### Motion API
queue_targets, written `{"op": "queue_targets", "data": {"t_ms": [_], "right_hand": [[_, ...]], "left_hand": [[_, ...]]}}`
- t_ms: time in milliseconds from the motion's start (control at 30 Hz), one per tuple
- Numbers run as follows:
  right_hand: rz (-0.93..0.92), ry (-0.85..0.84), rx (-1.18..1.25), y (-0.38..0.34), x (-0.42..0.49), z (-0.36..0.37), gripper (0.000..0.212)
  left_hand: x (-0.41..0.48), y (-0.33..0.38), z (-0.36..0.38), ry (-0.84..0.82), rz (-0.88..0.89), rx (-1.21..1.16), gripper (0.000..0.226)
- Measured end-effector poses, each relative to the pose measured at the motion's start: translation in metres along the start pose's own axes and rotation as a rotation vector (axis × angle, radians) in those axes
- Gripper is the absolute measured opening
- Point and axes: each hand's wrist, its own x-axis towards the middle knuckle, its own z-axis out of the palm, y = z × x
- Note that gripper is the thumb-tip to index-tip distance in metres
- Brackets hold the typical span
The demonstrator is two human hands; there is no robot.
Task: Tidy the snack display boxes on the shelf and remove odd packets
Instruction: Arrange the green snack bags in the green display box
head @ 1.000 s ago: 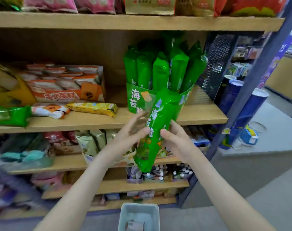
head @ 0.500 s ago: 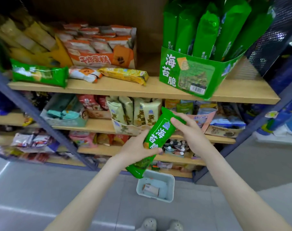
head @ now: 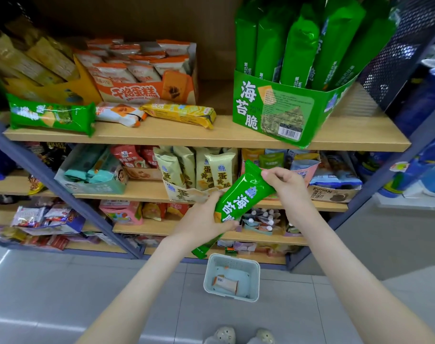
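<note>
The held green packet [head: 238, 202] has come down from level with the green display box [head: 280, 112] to below the upper shelf [head: 211, 137], in front of the next shelf down. Far left on the upper shelf a loose green packet [head: 51, 116] lies flat, then an orange-and-white packet [head: 119, 114] and a yellow packet [head: 179, 115]. The left hand [head: 204, 219] wraps the held green packet's lower half; the right hand [head: 285, 184] pinches its upper end. It slants, bottom tip above the floor basket [head: 231, 263].

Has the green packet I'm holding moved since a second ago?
Yes. The green packet has come down: it overlapped the green display box then, and now sits below that box's shelf board.
</note>
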Motion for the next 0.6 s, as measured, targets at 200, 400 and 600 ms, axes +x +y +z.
{"op": "queue_targets", "data": {"t_ms": [200,400,600], "right_hand": [[-0.043,-0.597,-0.088,0.004,-0.010,0.007,0.079],[0.023,-0.565,0.014,0.015,-0.022,0.027,0.052],[-0.031,-0.448,-0.003,0.008,-0.019,0.038,0.054]], "left_hand": [[0.015,0.017,-0.010,0.303,-0.155,-0.782,0.045],[0.034,0.011,-0.029,0.558,-0.392,-1.337,0.054],[0.038,0.012,-0.025,0.593,-0.395,-1.407,0.049]]}}
